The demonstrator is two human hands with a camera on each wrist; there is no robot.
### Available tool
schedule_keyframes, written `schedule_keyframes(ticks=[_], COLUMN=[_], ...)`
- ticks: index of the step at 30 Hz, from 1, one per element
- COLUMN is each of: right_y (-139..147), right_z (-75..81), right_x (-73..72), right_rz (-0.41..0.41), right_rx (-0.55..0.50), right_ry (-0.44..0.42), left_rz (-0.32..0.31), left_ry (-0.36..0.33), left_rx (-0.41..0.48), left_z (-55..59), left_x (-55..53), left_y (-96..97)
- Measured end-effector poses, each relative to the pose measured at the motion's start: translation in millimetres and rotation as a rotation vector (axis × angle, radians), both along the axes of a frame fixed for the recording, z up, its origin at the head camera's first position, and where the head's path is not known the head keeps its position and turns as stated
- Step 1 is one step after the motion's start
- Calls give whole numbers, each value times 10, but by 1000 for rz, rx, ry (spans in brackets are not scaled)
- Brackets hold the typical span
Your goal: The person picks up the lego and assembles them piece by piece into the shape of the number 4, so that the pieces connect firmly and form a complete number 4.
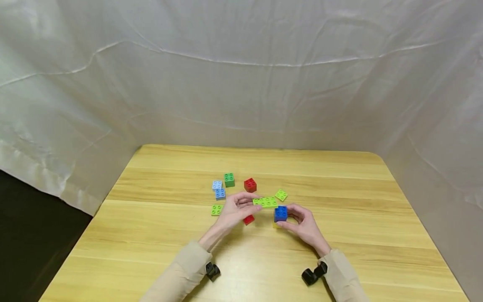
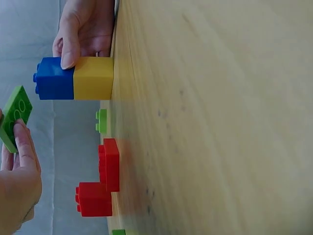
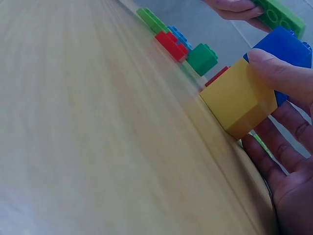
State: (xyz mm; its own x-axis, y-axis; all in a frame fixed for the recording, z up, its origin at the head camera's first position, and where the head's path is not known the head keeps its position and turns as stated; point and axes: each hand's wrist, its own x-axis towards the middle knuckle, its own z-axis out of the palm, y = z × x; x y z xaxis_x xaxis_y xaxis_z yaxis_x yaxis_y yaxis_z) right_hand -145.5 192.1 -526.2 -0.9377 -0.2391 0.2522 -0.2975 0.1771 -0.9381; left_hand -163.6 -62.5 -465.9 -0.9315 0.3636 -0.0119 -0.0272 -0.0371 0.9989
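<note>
any marking on the studs is too small to read in these views. the left hand (image 1: 235, 212) pinches a long light-green plate (image 1: 266, 202) by one end, thumb on the near side and fingers on the far side. the plate is raised over the bench (image 1: 339, 180), just beside and higher than a blue block (image 1: 281, 214), and apart from it; the left wrist view shows the hollow rings of its underside. the right hand (image 1: 306, 228) is clamped on the blue block, its thumb lying near the seam with the yellow block (image 2: 94, 78) underneath. the yellow block stands upright on the bench, and the blue one hides most of it in the head view.

around them, a small light-green plate (image 1: 281, 195) lies beyond the blue block. a red block (image 1: 250, 185) and a dark green block (image 1: 229, 180) stand farther back, with a pale blue block (image 1: 216, 185) and a mid-blue block (image 1: 220, 194) close together near the green one. a flat red brick (image 1: 248, 219) is partly covered by the left hand, which also stands right beside another light-green plate (image 1: 216, 210). a pale sheet (image 1: 241, 92) hangs behind the bench.
</note>
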Motion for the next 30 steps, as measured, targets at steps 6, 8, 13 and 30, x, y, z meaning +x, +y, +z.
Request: schedule_keyframes(ticks=[6,8,13,30], right_y=[6,5,3,-11], right_z=[-2,-1,1,17], right_x=[-5,-5,0,10], right_rz=[-1,-2,-2,-3], right_rx=[12,14,16,-2], right_ry=[-11,-15,-17,-11], left_rz=[-38,-52,-92,-102], left_ry=[8,19,30,65], left_rx=[-22,-32,-50,-120], left_z=[9,3,-16,-45], left_x=[8,9,17,-5], left_y=[61,75,105,190])
